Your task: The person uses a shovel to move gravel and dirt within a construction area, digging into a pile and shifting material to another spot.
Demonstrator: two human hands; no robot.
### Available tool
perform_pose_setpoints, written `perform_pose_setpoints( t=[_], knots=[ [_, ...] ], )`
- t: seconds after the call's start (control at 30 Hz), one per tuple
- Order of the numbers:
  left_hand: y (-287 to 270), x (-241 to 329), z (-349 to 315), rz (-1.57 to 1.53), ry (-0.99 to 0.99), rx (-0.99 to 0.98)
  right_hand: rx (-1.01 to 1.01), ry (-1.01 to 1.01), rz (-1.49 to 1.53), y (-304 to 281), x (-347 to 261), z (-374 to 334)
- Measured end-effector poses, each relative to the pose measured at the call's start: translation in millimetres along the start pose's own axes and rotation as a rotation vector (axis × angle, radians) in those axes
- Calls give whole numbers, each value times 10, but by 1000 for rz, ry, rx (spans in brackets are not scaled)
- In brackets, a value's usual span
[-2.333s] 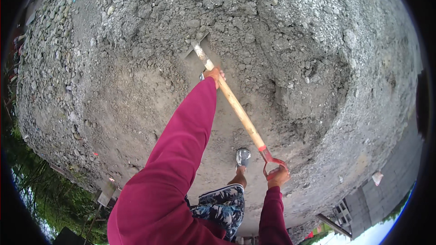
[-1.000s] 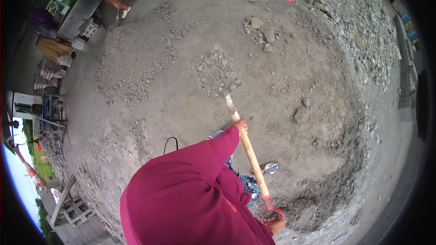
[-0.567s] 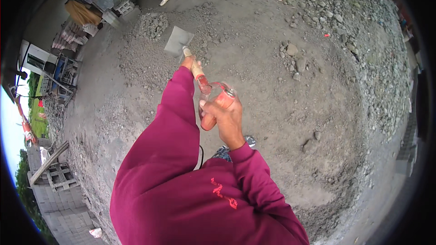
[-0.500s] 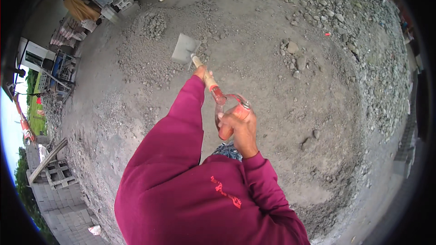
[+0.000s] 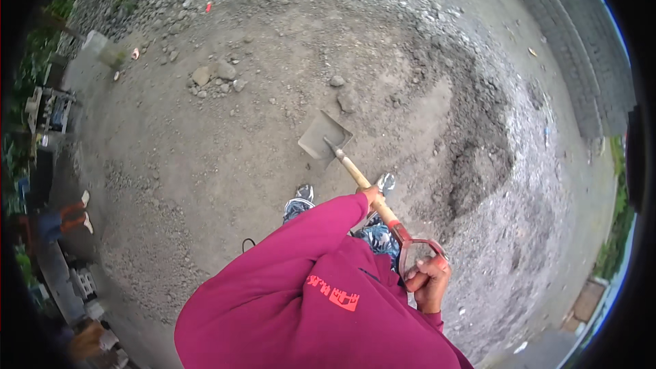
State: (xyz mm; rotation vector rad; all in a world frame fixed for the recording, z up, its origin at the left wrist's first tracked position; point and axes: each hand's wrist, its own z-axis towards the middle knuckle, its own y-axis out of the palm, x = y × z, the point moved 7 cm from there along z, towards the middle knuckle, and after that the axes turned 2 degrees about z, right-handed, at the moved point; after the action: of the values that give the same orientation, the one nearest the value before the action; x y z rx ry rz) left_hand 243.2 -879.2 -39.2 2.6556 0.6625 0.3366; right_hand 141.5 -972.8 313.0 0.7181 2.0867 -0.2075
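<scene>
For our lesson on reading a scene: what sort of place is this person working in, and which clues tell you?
Probably an outdoor building site or yard. The ground is bare dirt with a gravel heap, both hands hold a shovel, and stacked concrete blocks stand at the left edge.

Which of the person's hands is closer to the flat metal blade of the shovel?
The left hand, gripping the wooden shaft partway down from the shovel blade. The right hand holds the red handle at the far end.

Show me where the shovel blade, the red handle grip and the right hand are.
shovel blade (image 5: pixel 324 134), head view, middle of the flat metal face.
red handle grip (image 5: pixel 418 251), head view, on its red frame.
right hand (image 5: pixel 430 281), head view, back of the hand.
</scene>
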Motion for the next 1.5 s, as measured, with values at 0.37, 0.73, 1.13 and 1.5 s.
perform_pose_setpoints(
  t=[0.37,0.73,1.13,1.5],
  knots=[
    [2311,-1235,1054,616,-182,-13,628,68,930,-1859,644,997],
    [3675,-1021,3035,737,-89,131,730,173,1033,-2663,404,3462],
    [5113,274,3311,687,-104,166,569,92,1153,-2094,-619,5701],
    [6886,904,4968,647,-78,-29,495,-152,1197,-2500,-2064,7782]
  ],
)
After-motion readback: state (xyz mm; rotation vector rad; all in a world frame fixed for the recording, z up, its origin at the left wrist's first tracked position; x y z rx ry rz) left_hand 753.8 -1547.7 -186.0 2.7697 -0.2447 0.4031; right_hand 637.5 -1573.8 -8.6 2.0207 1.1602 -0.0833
